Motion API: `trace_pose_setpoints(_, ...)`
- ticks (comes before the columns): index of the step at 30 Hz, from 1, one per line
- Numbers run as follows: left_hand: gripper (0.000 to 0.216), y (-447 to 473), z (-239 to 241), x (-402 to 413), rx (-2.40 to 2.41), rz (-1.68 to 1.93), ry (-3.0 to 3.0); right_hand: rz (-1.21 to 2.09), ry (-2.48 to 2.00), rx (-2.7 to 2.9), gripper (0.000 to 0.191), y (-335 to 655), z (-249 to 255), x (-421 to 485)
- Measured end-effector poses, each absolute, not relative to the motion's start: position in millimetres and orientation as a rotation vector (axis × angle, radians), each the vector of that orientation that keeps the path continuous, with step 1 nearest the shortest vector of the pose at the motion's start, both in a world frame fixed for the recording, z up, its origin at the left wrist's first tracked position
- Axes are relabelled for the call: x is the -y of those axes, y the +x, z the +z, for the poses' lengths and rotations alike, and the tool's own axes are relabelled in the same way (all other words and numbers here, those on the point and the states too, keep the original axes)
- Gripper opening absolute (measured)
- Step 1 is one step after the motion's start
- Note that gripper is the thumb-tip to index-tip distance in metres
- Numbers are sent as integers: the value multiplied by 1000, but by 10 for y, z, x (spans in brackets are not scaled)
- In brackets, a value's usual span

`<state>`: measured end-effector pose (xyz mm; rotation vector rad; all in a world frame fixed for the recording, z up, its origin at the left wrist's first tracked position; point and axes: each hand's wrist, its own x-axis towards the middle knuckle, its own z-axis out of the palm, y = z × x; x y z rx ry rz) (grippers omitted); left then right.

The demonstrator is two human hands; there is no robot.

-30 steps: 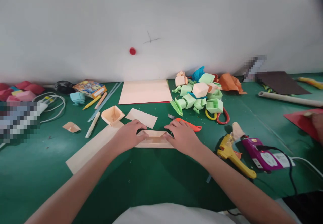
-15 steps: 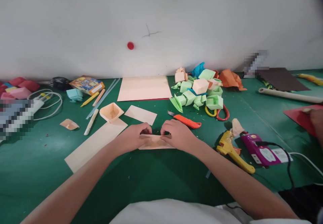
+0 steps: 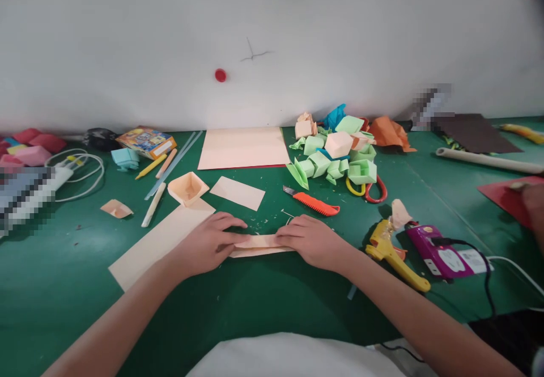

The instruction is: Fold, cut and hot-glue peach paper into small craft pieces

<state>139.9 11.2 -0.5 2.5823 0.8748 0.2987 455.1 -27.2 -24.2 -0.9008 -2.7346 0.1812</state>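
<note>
A folded piece of peach paper [image 3: 260, 244] lies on the green table in front of me, its far edge turned over toward me. My left hand [image 3: 209, 242] pinches its left end between thumb and fingers. At the other end, my right hand [image 3: 311, 241] has its fingers closed over the paper, hiding that end. A longer peach strip [image 3: 159, 244] rests partly beneath my left forearm. Just beyond my hands are a small peach rectangle [image 3: 238, 193], an open folded paper box [image 3: 188, 188] and an orange utility knife [image 3: 315, 202].
Green and peach folded paper pieces [image 3: 329, 159] are piled at the back, beside scissors [image 3: 375, 189]. A yellow glue gun [image 3: 393, 256] and a purple power box [image 3: 442, 252] with cables sit at right. Another person's hand [image 3: 533, 202] touches red paper [image 3: 505, 198] at the far right.
The far edge of the peach paper has come down into a fold toward me. Both hands have lowered slightly, and my left fingers have spread out more along the paper.
</note>
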Motion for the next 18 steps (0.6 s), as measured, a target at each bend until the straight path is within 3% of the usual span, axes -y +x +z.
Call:
trace_pose_setpoints(4,59,1157,-60,45,-984,240,2724,184,-973,2739,52,4661,-229,426)
trace_pose_setpoints(18,42,1112,-150,198,-1463,496,2707,187,-1248,2551,55,4833,-167,651)
